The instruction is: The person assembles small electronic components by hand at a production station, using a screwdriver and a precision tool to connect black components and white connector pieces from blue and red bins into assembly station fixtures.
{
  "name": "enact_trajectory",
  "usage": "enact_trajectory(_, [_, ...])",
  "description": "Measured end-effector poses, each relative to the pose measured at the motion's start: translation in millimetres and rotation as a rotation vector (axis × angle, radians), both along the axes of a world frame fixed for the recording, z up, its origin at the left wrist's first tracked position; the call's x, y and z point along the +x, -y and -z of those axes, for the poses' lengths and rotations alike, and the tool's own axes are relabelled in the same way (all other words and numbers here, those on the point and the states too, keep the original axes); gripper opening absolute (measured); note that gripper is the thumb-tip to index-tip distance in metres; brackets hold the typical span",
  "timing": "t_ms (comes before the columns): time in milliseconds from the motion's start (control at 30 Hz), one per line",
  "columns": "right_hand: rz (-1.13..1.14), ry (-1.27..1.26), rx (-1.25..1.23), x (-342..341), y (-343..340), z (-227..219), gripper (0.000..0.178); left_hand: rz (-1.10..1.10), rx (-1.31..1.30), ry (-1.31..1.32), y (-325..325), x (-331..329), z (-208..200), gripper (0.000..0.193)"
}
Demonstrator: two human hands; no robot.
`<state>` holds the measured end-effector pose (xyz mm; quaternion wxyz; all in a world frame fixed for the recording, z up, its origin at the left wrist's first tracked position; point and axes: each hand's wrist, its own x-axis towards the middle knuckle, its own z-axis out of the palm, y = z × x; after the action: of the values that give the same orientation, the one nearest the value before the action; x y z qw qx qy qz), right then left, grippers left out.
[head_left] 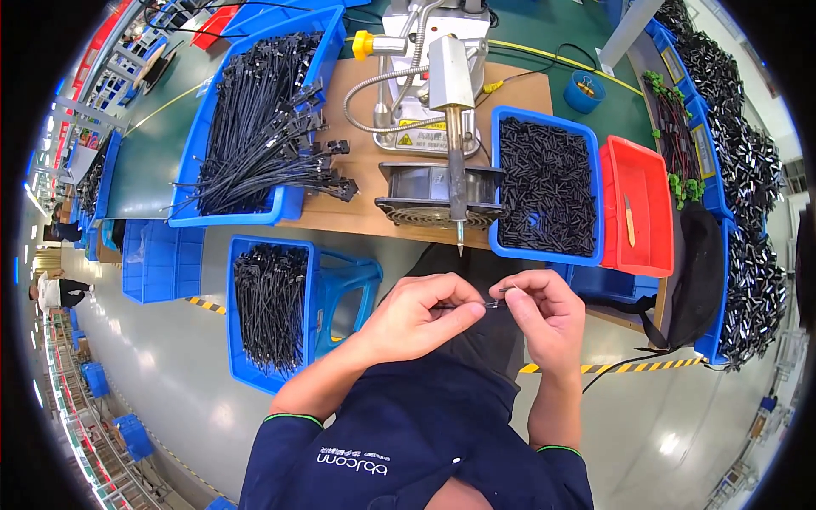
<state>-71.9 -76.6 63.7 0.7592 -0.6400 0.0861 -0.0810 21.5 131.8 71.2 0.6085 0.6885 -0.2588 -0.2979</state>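
Your left hand (425,313) pinches a thin cable (493,303), your right hand (548,321) a small dark piece (507,290), both at five o'clock from the iron tip (461,240). Expect light, flexible cable (its end likely fragile); grip behind the end.

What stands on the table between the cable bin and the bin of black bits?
The head view shows a machine and a black fan there.

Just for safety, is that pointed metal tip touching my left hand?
Apart. The head view shows the metal tip ending short of your left hand, with a dark strip visible between them.
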Motion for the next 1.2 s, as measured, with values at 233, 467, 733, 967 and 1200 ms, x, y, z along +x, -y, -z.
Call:
enact_trajectory(233, [-0.02,0.046,0.085,-6,-3,1,0.015,-0.003,-0.009,0.007,0,-2,1,0.016])
enact_trajectory(467, [-0.007,0.037,0.026,-9,-5,10,0.016,-0.02,-0.009,0.019,-2,-1,3,0.016])
enact_trajectory(733, [0.012,0.065,-0.178,-7,-7,16,0.015,-0.011,0.011,0.124,-3,0,2,0.013])
enact_trajectory(967, [0.053,0.073,-0.303,-7,-4,14,0.016,-0.051,-0.052,0.191,10,-5,12,0.015])
enact_trajectory(1200, [0.154,0.189,-0.448,-18,1,13,0.015,0.003,0.018,0.02,12,-12,23,0.01])
